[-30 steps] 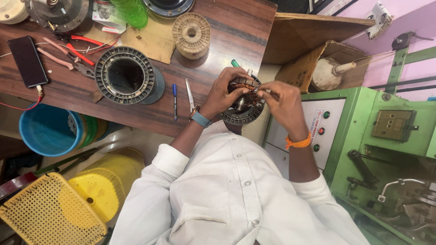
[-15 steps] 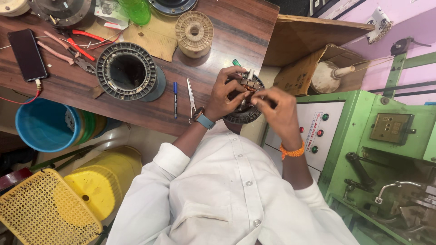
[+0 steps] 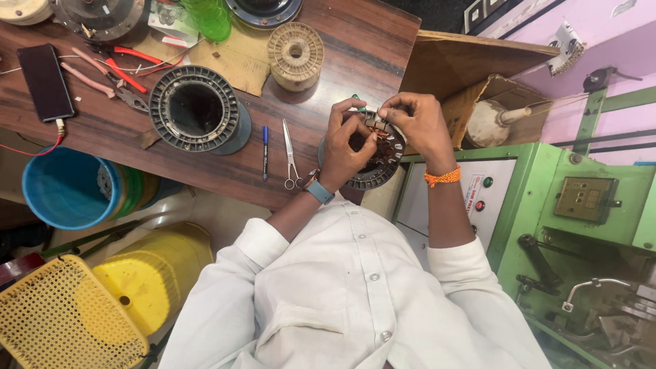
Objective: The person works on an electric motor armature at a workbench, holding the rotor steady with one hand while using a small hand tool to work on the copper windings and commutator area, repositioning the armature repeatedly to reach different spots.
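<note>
Stator [image 3: 374,171] at tabletop [image 3: 328,61] edge, right of scissors [image 3: 290,154]. Left hand [image 3: 345,143] grips its rim; right hand [image 3: 417,123] pinches copper wire. Likely mid-winding; next needs careful slot tucking.

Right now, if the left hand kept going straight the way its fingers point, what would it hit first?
The left hand points up the picture across the round stator it works on. Past it lies bare wooden table; the wire spool sits slightly aside, probably missed.
</note>
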A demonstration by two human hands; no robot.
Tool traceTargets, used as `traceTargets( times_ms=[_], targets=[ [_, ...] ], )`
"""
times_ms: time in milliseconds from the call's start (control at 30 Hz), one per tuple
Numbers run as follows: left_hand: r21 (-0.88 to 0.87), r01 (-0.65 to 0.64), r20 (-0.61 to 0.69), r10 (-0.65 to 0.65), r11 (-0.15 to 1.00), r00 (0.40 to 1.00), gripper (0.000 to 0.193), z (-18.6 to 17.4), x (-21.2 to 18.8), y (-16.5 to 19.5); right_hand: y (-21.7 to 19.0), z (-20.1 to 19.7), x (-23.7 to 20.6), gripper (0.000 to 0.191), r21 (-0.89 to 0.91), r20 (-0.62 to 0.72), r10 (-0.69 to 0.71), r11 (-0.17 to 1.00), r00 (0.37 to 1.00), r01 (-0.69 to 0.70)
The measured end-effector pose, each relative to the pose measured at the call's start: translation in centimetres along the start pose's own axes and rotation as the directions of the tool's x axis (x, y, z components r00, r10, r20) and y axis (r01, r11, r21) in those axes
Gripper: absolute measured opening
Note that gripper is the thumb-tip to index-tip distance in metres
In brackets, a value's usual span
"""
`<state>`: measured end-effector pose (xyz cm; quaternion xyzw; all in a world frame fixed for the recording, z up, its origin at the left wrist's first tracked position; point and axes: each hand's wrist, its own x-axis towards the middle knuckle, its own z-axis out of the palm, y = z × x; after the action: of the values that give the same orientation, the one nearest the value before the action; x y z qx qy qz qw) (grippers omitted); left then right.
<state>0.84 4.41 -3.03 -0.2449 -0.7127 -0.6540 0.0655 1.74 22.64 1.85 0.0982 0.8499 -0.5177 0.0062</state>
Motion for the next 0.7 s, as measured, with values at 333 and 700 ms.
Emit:
traceTargets(
  times_ms=[333, 700],
  targets=[
    [0.011, 0.046, 0.247, -0.048, 0.999, 0.968, 0.028, -0.6, 0.0, -2.0, 3.0, 0.0, 0.3, 0.013, -0.045, 0.014, 0.151, 0.988, 0.988, -0.15],
    [-0.189, 0.014, 0.396, 0.064, 0.982, 0.916, 0.048, -1.0, 1.2, -4.0, 1.3, -2.6, -5.8, 0.012, -0.056, -0.048, 0.13, 0.99, 0.99, -0.133]
  ],
)
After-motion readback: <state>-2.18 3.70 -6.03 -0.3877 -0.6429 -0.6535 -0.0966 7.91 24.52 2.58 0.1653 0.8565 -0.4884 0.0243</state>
